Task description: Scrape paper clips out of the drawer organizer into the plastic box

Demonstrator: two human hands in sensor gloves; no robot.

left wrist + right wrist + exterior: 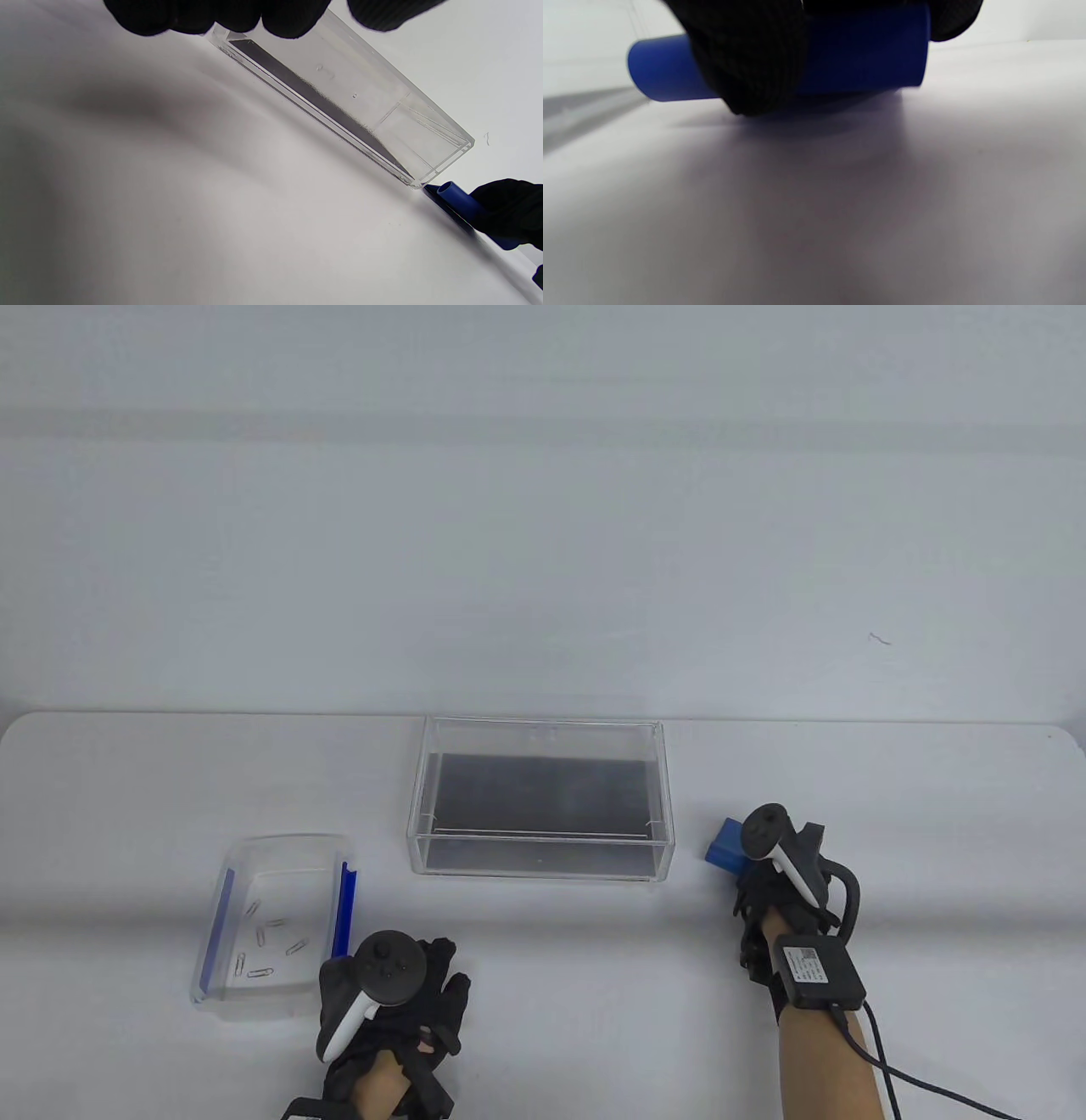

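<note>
Right grip (768, 874): fingers wrapped around a blue scraper (726, 847), its round handle lying across the palm side in the right wrist view, fingers (751, 59) curled over it. The scraper sits low on the white bench (543, 1027), touching or just above it; contact cannot be confirmed. It lies just beside the right end of the plastic box (540, 797), at about 3 o'clock from it.

Left grip (390, 984): holding nothing, fingers spread loosely, resting on the bench at roughly 5 o'clock from the drawer organizer (276, 925). Whether it touches the organizer's near corner cannot be told.

Drawer organizer: clear tray with blue strips along both long sides, lying at 8 o'clock from the plastic box, well apart from it. Paper clips (265, 937), about six, lie scattered on its floor toward the near end.

Plastic box: clear, rectangular, open at the top, dark floor, standing mid-bench. No clips are discernible inside. In the left wrist view its long wall runs diagonally, with the blue scraper at its far corner.
</note>
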